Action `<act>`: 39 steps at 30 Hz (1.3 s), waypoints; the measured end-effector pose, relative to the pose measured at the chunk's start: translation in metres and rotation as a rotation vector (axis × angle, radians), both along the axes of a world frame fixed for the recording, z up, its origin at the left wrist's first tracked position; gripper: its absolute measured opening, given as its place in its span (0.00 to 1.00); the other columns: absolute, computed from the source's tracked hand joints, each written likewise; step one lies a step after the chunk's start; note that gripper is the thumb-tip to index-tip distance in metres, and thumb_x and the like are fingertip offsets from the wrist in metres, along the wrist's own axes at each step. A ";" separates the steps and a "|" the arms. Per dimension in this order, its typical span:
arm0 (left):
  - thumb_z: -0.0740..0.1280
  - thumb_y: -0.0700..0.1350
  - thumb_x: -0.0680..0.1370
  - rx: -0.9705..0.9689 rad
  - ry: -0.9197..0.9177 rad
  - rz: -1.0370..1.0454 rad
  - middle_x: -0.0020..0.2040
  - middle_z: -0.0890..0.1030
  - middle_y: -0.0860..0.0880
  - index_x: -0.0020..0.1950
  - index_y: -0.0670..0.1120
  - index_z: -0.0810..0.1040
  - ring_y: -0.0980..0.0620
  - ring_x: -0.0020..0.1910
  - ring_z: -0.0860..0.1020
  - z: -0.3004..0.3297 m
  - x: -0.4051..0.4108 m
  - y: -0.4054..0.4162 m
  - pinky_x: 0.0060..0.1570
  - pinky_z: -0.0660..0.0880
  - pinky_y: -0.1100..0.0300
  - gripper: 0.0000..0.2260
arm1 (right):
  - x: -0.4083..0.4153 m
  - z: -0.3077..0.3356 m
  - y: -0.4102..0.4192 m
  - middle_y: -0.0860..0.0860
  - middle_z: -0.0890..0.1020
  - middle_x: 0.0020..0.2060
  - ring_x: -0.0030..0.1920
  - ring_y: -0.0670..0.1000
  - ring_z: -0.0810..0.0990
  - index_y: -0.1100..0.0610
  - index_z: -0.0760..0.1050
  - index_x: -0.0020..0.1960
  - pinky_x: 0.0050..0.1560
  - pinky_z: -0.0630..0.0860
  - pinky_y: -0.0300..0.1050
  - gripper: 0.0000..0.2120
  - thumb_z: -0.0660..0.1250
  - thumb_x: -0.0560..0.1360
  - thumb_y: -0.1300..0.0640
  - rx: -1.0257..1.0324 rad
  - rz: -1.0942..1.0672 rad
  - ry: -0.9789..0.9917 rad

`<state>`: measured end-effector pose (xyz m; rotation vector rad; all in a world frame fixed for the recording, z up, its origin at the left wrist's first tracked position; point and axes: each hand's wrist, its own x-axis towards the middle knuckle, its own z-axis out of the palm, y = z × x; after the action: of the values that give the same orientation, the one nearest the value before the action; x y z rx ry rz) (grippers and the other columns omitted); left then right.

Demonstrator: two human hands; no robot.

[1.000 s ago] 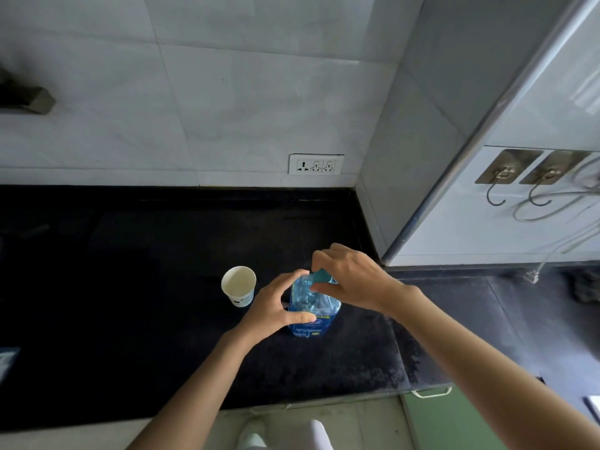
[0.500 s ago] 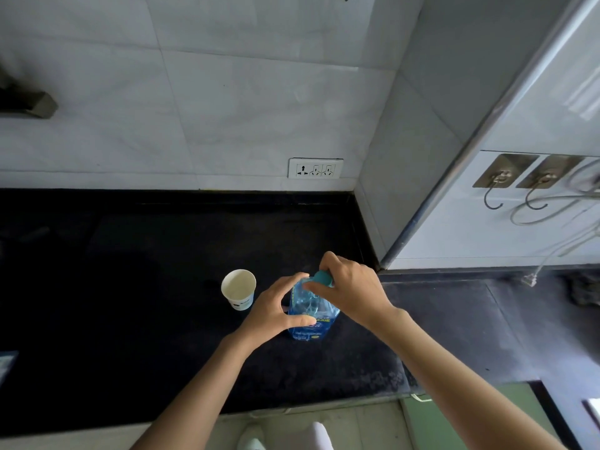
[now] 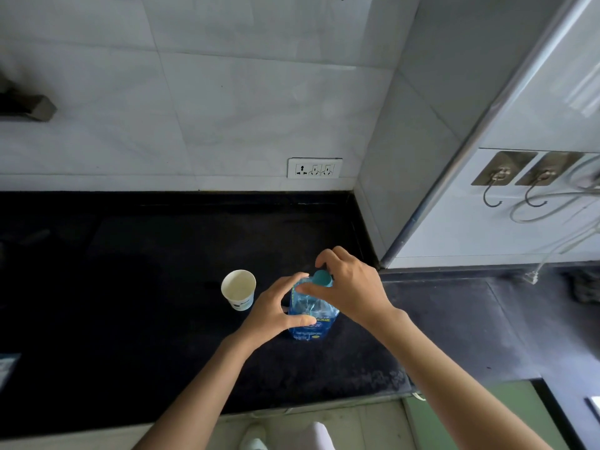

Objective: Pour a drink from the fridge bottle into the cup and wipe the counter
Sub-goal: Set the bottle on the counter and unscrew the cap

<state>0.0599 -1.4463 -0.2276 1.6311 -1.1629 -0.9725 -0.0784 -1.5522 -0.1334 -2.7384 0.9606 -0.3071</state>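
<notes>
I see the bottle [image 3: 311, 315] standing upright on the black counter [image 3: 146, 303], toward its front edge and right of the middle, not far from the counter's right end where the tiled side wall [image 3: 399, 164] comes down. It is clear blue plastic with a printed label low on its body and a teal cap [image 3: 322, 277] on the neck.

My left hand [image 3: 276, 310] grips the bottle's body from the left: the thumb lies across the front near the label and the fingers curl round the shoulder. My right hand [image 3: 352, 287] comes over from the right and pinches the cap, thumb on the near side, fingertips curled round the far side. Whether the cap is tight or loosened, I cannot tell.

The cup [image 3: 238, 289], a white paper one with a small dark mark on its side, stands upright just left of the left hand, apart from it and from the bottle. Its inside looks pale; whether there is liquid in it I cannot tell.

Behind, on the tiled back wall, a white socket plate [image 3: 314, 168] sits just above the counter's back edge. To the right, past a metal-edged corner, two steel hooks [image 3: 493, 186] hang on a white panel with a loop of cable [image 3: 548, 212] beside them.
</notes>
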 end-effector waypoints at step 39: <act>0.77 0.50 0.67 -0.010 0.022 -0.030 0.64 0.69 0.64 0.67 0.65 0.66 0.61 0.65 0.70 -0.007 0.002 -0.001 0.57 0.78 0.55 0.34 | -0.030 0.005 -0.013 0.43 0.78 0.50 0.50 0.42 0.78 0.53 0.80 0.54 0.49 0.75 0.30 0.14 0.75 0.69 0.63 0.295 0.001 -0.455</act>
<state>0.0618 -1.4476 -0.2342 1.5955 -1.1783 -1.0004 -0.1085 -1.5654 -0.1286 -2.2615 0.8026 -0.6912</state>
